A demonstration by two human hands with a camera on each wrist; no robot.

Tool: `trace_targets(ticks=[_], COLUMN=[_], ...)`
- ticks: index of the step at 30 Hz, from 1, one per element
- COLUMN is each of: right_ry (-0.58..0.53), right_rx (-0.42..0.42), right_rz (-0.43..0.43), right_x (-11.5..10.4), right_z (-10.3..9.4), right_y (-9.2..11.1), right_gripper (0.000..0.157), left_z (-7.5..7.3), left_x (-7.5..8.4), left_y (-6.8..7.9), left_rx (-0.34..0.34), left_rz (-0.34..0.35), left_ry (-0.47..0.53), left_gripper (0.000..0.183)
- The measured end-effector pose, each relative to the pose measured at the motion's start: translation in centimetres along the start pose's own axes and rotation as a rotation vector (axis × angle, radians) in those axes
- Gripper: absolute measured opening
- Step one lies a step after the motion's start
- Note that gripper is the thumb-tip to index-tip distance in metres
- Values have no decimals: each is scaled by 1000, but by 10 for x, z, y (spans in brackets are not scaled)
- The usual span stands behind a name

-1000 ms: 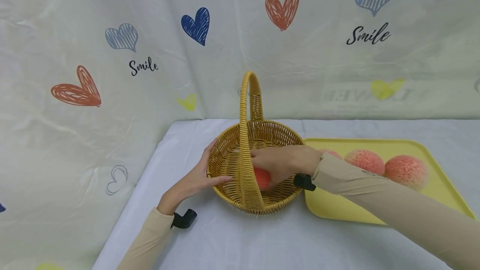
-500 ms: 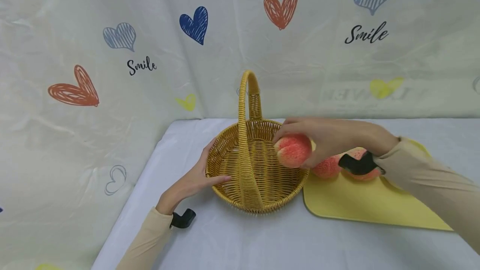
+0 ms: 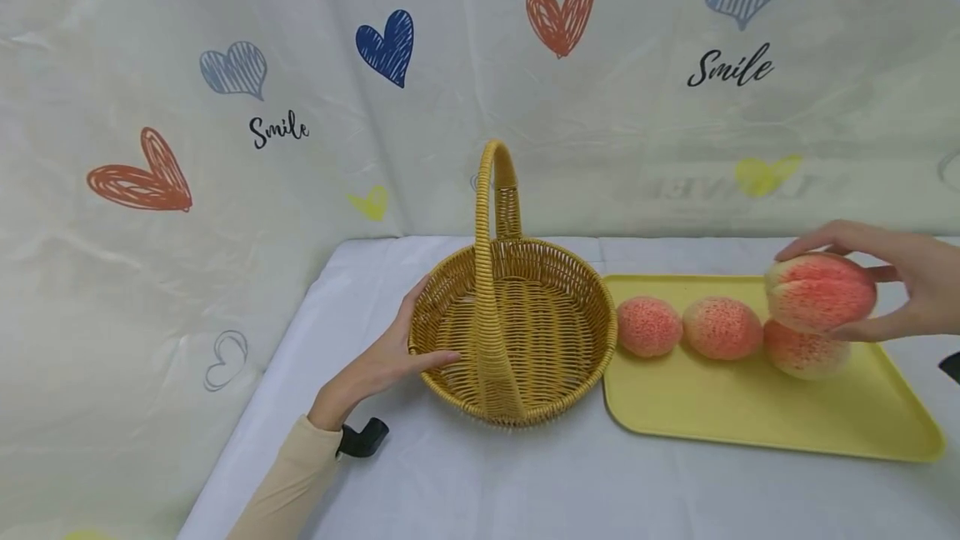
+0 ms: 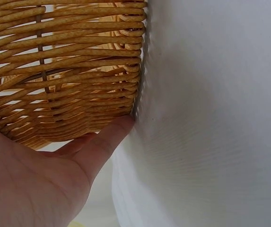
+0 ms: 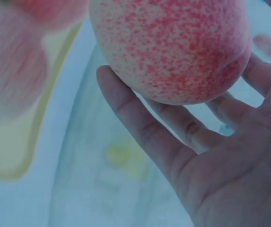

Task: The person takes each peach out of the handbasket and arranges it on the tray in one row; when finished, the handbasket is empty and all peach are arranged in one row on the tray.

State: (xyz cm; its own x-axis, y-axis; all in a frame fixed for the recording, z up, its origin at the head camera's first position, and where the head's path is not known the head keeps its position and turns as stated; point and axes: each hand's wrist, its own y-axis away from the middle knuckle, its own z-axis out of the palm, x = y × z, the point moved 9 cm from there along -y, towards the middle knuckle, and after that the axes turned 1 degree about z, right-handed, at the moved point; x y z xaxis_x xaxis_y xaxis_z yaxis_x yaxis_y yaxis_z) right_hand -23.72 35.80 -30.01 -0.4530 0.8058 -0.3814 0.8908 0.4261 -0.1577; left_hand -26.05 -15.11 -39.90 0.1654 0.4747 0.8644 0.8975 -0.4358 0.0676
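A round wicker basket (image 3: 573, 294) with a tall handle (image 3: 483, 273) stands on the table, no fruit inside it. My left hand (image 3: 378, 365) holds its left side, thumb over the rim and fingers around the outside. In the left wrist view, fingers (image 4: 104, 144) of that hand lie along the woven wall down by the white cloth. On the far right, my right hand (image 3: 911, 282) grips a pink-and-cream peach (image 3: 821, 292) above the tray's right part. The right wrist view shows this peach (image 5: 173, 47) resting against the curved fingers.
A yellow tray (image 3: 750, 411) lies right of the basket. Three peaches sit in a row on it: a left one (image 3: 648, 327), a middle one (image 3: 722, 328) and a right one (image 3: 808, 354), partly covered by the held peach. A printed cloth backdrop (image 3: 637, 107) rises behind the table.
My right hand has lifted the peach out of the basket and carried it right, over the tray's right part. The left hand has stayed on the basket.
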Motion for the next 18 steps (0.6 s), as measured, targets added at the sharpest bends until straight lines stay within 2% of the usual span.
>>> trace_targets(ticks=[3,5,8,11,12,15,18], right_ry=[-18,-46,-162,-272,-251,-50,179], right_rx=[80,148,187,137,116,111,73], right_rz=[136,195,158,82,83,85,149], right_x=[46,73,103,121,124,127,125], right_z=[-5,-6,3,18,22,28,32], right_y=[24,39,57,67,69,70,64], right_gripper=[101,103,107,110,109,102,96], left_z=[-1,-2,-4,-4,-4,-5,-5], left_x=[-1,-2,-2,-3,-4,-5,-5], left_y=[1,3,4,5,5,5,5], left_rx=[2,7,15,15,15,14,17], left_rz=[2,-1,-3,-2,-3,-9,-15], left_ry=[-7,-11,-5,-4,-4,-6,0], left_gripper=[121,121,121,121,121,121,121])
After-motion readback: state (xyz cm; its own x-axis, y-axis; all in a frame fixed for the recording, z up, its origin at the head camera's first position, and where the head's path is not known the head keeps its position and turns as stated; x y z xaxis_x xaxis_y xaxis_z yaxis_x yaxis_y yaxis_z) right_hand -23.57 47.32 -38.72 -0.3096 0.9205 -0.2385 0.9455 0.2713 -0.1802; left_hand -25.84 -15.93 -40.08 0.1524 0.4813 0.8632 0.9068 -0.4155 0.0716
